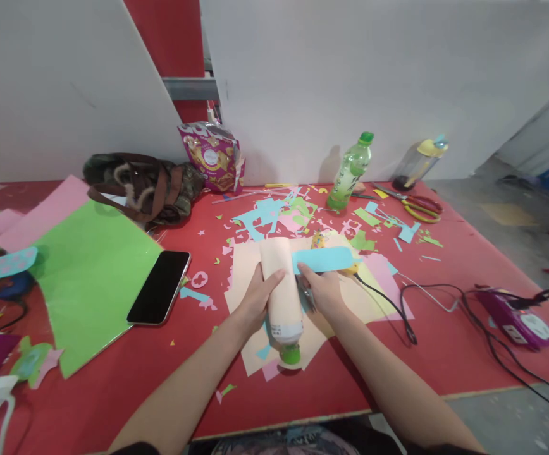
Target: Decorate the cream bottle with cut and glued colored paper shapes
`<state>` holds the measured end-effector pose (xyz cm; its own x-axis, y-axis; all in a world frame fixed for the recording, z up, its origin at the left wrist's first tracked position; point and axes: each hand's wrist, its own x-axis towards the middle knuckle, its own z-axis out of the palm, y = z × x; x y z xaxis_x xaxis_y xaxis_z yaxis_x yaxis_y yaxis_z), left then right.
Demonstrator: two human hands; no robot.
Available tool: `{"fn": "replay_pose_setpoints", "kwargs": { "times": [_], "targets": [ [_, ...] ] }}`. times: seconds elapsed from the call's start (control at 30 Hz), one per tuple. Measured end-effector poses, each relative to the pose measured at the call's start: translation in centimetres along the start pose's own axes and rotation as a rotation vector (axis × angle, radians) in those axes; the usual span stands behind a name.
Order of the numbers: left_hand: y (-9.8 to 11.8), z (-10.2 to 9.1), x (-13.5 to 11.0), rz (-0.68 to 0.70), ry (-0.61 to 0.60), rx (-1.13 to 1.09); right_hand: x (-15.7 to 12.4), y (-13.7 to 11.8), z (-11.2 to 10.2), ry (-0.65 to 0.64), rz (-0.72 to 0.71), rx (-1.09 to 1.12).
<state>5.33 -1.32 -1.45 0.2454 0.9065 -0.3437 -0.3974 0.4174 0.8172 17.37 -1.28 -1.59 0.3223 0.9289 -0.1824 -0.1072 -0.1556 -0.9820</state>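
We are holding a paper-wrapped bottle (281,284) over the cream paper sheets (243,259) at the middle of the red table (98,404), its green cap (290,354) pointing toward us. Our left hand (258,294) is gripping the bottle's left side, thumb lying across the top and fingers curling round beneath, mostly out of sight. Our right hand (324,294) is pinching a blue paper strip (326,258) near its left end, just beside the bottle; the fingers underneath are hiding, so we cannot tell how tightly they are closing. A black cord (383,292) is running from near the strip's right end across the table. To our left, a smartphone (159,287) is lying partly on a green sheet (85,272). Paper scraps (260,218) are scattering over the surface beyond our hands, where a green drink bottle (349,174) is standing near the wall, and a snack pouch (215,158) is leaning beside a camouflage bag (179,189).
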Motion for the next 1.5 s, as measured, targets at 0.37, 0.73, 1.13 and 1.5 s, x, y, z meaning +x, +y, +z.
{"fn": "replay_pose_setpoints", "kwargs": {
  "times": [0.37,0.73,1.13,1.5],
  "targets": [
    [0.2,0.4,-0.1,0.000,-0.004,0.011,-0.3,-0.1,-0.1,0.037,0.005,-0.149],
    [0.2,0.6,-0.2,-0.039,0.024,0.017,-0.4,-0.2,-0.2,0.049,0.009,-0.254],
    [0.3,0.6,-0.4,-0.072,0.015,0.016,-0.3,0.1,-0.3,0.017,0.027,-0.200],
    [3.0,-1.4,1.6,0.048,0.136,-0.058,1.2,-0.4,-1.4,-0.046,-0.050,0.054]
  ]
}}
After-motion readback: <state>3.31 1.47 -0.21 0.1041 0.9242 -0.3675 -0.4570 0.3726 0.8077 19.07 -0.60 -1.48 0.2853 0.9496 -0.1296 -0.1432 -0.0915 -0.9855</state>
